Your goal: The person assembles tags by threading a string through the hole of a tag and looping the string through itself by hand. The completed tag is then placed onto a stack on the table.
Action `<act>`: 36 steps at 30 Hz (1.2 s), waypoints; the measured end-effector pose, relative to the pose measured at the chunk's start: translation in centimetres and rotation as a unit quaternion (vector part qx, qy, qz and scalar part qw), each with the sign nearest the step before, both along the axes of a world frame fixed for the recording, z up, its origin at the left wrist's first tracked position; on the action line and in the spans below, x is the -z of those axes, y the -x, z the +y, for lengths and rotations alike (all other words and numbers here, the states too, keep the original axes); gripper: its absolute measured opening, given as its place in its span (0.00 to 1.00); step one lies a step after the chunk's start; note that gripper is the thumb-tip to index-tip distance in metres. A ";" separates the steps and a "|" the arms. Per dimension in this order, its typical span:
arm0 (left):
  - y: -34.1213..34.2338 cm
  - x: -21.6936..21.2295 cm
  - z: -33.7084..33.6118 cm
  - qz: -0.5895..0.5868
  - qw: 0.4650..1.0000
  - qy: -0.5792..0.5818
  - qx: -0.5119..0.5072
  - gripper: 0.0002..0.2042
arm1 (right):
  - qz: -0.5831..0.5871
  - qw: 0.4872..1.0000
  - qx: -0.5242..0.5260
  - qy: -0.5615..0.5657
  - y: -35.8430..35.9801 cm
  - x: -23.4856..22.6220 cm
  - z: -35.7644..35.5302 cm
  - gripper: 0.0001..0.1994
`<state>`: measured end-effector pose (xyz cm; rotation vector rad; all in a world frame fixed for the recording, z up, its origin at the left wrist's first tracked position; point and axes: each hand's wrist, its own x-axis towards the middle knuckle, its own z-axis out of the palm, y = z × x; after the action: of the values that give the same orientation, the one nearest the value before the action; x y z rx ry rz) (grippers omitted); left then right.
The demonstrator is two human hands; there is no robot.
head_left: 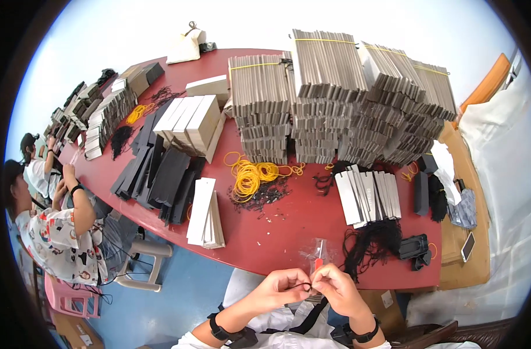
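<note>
At lower centre, the left hand (284,289) and right hand (337,291) pinched a black cord (307,285). A loose pinch risked dropping it.

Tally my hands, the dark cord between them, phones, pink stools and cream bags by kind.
Hands: 2 (left hand, right hand)
Dark cord: 1
Phone: 1
Pink stool: 1
Cream bag: 1
Total: 6

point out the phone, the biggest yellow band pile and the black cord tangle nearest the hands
Phone (467,246): head view, middle of its face.
Yellow band pile (249,180): head view, its looped middle.
Black cord tangle (371,241): head view, its dense middle.
</note>
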<state>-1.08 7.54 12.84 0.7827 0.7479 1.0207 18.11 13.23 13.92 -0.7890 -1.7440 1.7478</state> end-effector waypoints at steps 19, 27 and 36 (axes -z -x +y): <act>1.0 0.4 -0.7 -0.157 0.986 0.062 0.004 0.08 | -0.008 0.977 -0.006 -0.214 2.2 -0.6 -0.4 0.08; 1.4 0.5 -0.7 -0.200 0.976 0.082 0.014 0.09 | -0.049 0.935 -0.020 -0.351 2.4 -1.5 0.1 0.10; 1.4 0.4 -1.2 0.027 0.995 -0.049 -0.088 0.06 | -0.095 0.956 0.015 -0.278 2.5 -2.6 -0.6 0.10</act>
<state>-2.46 6.32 12.49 0.8424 0.8289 1.2055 15.63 12.61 16.55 -0.7368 -2.1903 1.0894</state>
